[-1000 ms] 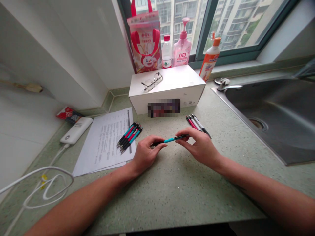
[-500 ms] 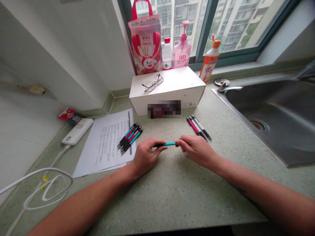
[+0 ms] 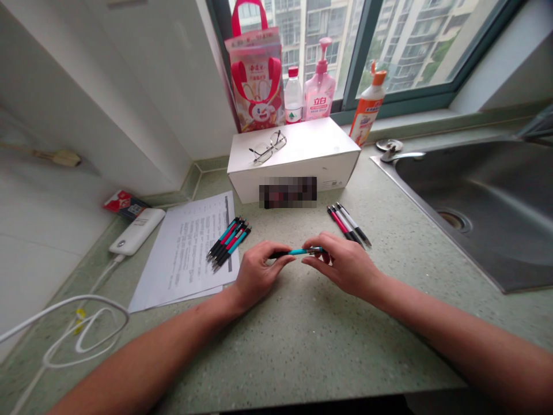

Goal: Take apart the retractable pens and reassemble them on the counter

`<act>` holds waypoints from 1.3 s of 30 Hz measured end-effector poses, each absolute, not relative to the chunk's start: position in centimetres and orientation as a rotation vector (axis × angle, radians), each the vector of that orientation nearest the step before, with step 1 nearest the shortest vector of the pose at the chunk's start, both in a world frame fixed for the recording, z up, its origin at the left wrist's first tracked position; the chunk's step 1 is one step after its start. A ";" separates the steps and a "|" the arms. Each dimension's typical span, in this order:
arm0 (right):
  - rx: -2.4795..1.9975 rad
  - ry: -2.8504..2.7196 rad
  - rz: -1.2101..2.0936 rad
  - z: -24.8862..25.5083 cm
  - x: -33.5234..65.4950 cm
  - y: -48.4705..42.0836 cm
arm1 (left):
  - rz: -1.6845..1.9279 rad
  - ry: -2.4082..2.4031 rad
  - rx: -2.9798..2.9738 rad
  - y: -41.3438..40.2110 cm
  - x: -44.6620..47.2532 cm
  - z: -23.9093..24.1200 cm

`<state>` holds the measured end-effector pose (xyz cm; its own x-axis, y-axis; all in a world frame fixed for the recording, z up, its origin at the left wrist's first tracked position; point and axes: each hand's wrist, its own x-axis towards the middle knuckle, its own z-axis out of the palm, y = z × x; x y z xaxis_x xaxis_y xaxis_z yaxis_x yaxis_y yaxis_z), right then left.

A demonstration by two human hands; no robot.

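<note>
A blue pen [image 3: 298,252] with a black grip lies level above the counter, pinched at its black end between the thumb and fingers of my left hand [image 3: 257,268]. My right hand [image 3: 345,262] is around the clip end, its thumb and index finger parted, with the pen's end showing between them. Whether its curled fingers touch the pen is unclear. Several blue, red and black pens [image 3: 228,242] lie on printed paper sheets [image 3: 173,259] left of my left hand. Beyond my right hand lie red and silver pens [image 3: 348,222], side by side.
A white box [image 3: 298,144] carries eyeglasses [image 3: 268,148]. Behind it stand a gift bag [image 3: 259,86], a water bottle [image 3: 293,95], a pink pump bottle [image 3: 319,89] and an orange-capped bottle [image 3: 367,109]. A power bank [image 3: 137,231] with its cable is left; a sink [image 3: 484,207] is right.
My right thumb and fingers have parted from their pinch on the pen, so its clip end now shows. My left hand keeps its hold in the same place.
</note>
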<state>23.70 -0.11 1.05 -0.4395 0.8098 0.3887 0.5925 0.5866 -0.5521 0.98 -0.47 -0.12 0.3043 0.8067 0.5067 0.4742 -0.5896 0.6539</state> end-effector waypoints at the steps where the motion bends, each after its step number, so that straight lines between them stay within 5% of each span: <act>1: -1.103 -2.193 0.432 1.1 23.7 -0.1 | 1.188 1.132 2.197 -0.4 1.0 -0.1; 39: -1.257 -2.070 0.585 1.0 24.3 0.6 | 1.187 1.167 1.702 0.4 0.4 -0.7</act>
